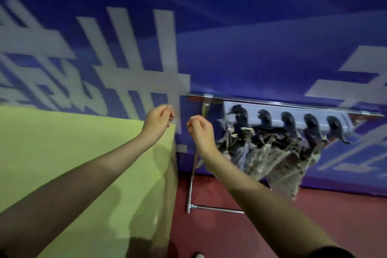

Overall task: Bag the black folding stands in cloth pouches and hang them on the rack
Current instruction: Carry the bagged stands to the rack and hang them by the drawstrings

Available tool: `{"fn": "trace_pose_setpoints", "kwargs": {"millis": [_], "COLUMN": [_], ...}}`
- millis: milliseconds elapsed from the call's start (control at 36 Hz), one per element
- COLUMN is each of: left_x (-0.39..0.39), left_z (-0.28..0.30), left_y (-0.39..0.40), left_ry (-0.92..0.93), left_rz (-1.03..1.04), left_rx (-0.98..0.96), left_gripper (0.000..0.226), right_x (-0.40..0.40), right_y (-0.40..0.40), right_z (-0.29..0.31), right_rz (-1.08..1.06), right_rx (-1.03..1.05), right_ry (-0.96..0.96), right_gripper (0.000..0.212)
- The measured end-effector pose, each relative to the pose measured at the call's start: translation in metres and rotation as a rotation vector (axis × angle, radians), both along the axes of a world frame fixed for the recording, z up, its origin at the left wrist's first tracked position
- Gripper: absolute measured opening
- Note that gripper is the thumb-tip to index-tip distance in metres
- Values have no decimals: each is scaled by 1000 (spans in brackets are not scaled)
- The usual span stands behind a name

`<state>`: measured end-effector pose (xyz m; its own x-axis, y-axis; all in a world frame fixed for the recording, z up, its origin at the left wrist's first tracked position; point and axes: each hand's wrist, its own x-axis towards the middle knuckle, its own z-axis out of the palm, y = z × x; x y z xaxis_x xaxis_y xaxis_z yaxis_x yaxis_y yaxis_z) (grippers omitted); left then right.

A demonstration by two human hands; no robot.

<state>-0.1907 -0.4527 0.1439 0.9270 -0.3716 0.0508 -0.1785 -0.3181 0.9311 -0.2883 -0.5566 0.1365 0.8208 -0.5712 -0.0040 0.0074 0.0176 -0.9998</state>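
A person's two bare arms reach forward from the bottom of a blurred, tilted head view.

At far left is a table (83, 153) under a yellow-green cloth, its corner edge near the middle of the picture. No stand or pouch shows on the part in view. Behind it hangs a blue banner (251, 58) with large pale lettering.

The left hand (159, 118) is raised above the table's far corner. Its fingers are curled, thumb meeting fingertips as if pinching something thin, but blur hides whether anything is held; I cannot tell.

Just to its right, apart from it, the right hand (200, 129) is raised at a similar height, fingers likewise curled. A cord may run between the hands, yet none is visible.

Right of the hands stands a metal rack (272, 103), its top bar slanting across the view and one leg reaching down to a red floor (272, 226). Five black hooks (289, 118) sit in a row under the bar. From them hang pouches (272, 159) of pale cloth, bunched close together, dark stands (240, 130) poking from their tops.

Judging from this, the hanging step is largely done. Next, probably, comes checking the table for any remaining stand, which means turning left.
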Motion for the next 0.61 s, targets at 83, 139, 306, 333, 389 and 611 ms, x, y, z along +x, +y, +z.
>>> {"fn": "trace_pose_setpoints", "kwargs": {"millis": [83,139,306,333,389,611], "left_x": [26,45,107,120,146,233], "left_z": [-19,-37,-73,-78,-88,-116], "left_y": [82,145,328,359,419,607], "left_ry": [78,166,296,308,317,186], "left_rz": [54,56,245,294,387,474], "left_rx": [137,232,267,252,264,571], "left_gripper": [31,24,17,17,18,23], "right_x": [32,54,126,141,168,265], "right_y": [65,111,243,267,315,488], "right_z": [-6,-7,-9,-12,-20,-66], "right_rz": [178,326,558,563,554,613], "right_rx": [-17,-17,-30,-30,-18,25], "right_ry": [113,169,229,240,276,511], "right_gripper": [32,36,36,35,34,28]}}
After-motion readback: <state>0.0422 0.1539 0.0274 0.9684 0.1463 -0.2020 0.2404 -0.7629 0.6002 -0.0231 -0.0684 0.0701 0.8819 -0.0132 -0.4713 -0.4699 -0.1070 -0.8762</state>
